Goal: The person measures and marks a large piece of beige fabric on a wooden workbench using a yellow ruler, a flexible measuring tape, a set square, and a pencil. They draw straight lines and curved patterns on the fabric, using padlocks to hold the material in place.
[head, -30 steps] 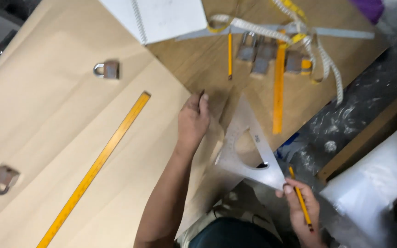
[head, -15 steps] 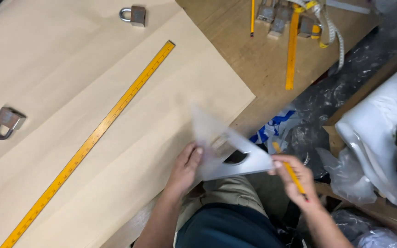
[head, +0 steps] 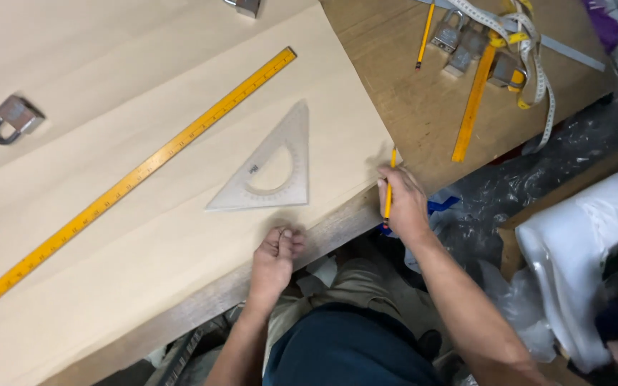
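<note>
Leftmost, lying flat on tan paper (head: 144,236) over the table (head: 423,121): a grey padlock (head: 13,118), then a long yellow ruler (head: 126,182), then a clear set square (head: 270,168). Just below it, resting curled at the table's edge, clenched on nothing visible: left hand (head: 275,259). Further right, gripping a yellow pencil (head: 389,187), tip touching the paper's corner: right hand (head: 403,204).

The big sheet (head: 144,236) is smooth, matt paper. The triangle ruler (head: 270,171) is see-through plastic — a bit shiny. The table (head: 423,107) is rough brown wood. The padlock (head: 12,118) is dull grey metal.
</note>
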